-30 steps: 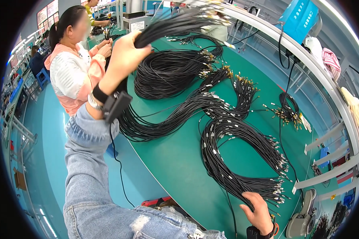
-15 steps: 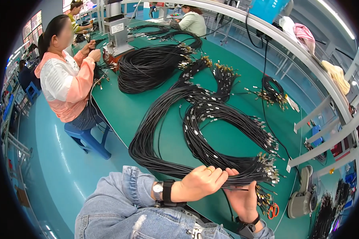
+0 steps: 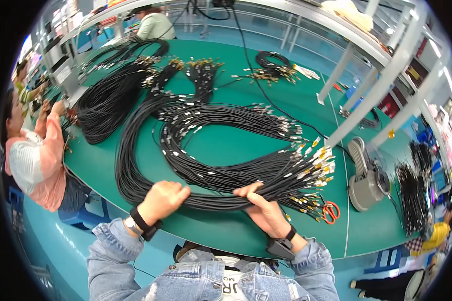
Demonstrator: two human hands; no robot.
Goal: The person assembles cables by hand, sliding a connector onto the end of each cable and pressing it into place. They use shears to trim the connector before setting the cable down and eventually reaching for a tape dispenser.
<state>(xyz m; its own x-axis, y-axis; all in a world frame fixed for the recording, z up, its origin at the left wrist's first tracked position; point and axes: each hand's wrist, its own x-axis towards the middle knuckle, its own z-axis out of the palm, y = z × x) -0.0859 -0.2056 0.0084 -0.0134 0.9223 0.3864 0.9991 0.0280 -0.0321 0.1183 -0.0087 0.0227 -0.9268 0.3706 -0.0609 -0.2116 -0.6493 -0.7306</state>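
Note:
A thick bundle of black cables (image 3: 213,201) curves across the green table toward me. Its ends carry white and brass-coloured connectors that fan out on the right. My left hand (image 3: 164,201) is closed around the bundle where it bends near the table's front edge. Farther along, close to the connector ends, my right hand (image 3: 263,210) grips the same bundle, with the thumb over the top. Behind it lies a looped cable bundle (image 3: 206,118) with white tags. Orange-handled scissors (image 3: 331,212) rest beside brass-tipped cable ends to the right of my right hand.
A large black cable coil (image 3: 110,100) lies at the back left, near a co-worker (image 3: 35,155) seated there. A small cable coil (image 3: 273,62) sits at the far side. At right stand a grey machine (image 3: 367,180) and metal shelf posts (image 3: 359,115).
My left hand has moved left along the bundle, away from my right hand. Both hands now hold it apart, and the connector ends are fanned more. The view has swung to the right.

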